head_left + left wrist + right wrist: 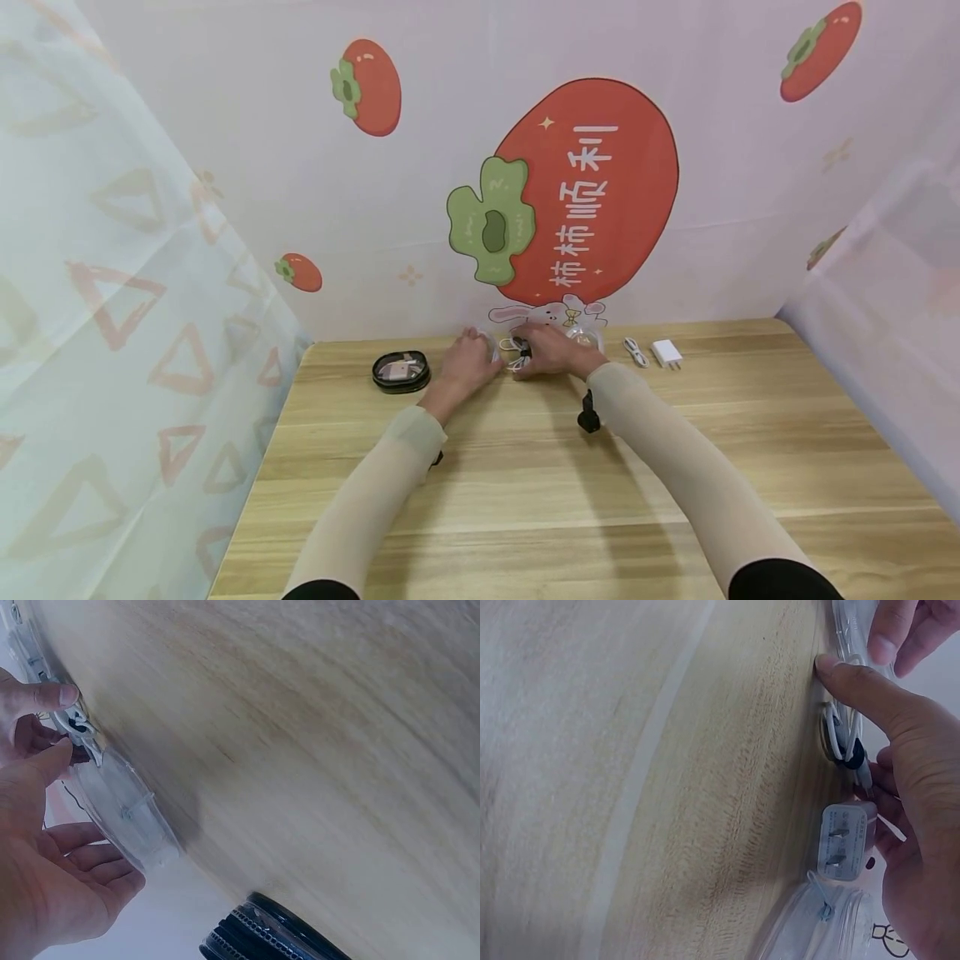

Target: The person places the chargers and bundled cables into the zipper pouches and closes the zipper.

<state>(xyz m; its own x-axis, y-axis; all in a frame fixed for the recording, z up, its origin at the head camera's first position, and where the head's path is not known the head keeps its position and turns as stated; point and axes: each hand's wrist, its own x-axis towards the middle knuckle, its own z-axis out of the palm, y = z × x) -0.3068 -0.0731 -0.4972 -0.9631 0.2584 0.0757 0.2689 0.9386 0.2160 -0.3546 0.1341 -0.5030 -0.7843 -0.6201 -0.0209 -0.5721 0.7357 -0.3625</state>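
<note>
My right hand (553, 348) holds a coiled white cable (838, 727) bound with a black tie (853, 755), thumb on the near side and fingers behind. Beside it, my left hand (463, 364) has its thumb near the coil and its other fingers loosely bent by a clear case (124, 802). In the right wrist view, the left fingertips (886, 646) come close to the coil's upper end. A white plug charger (843, 840) stands by my right fingers, prongs facing outward; in the head view the right hand hides it.
Left of the hands lies a black-rimmed oval zip case (401, 372) with small items inside. Another clear case (587, 336) sits right of the right hand. Farther right are a bundled white cable (636, 352) and a white charger (666, 353). A printed cloth wall (420, 308) borders the table's back edge.
</note>
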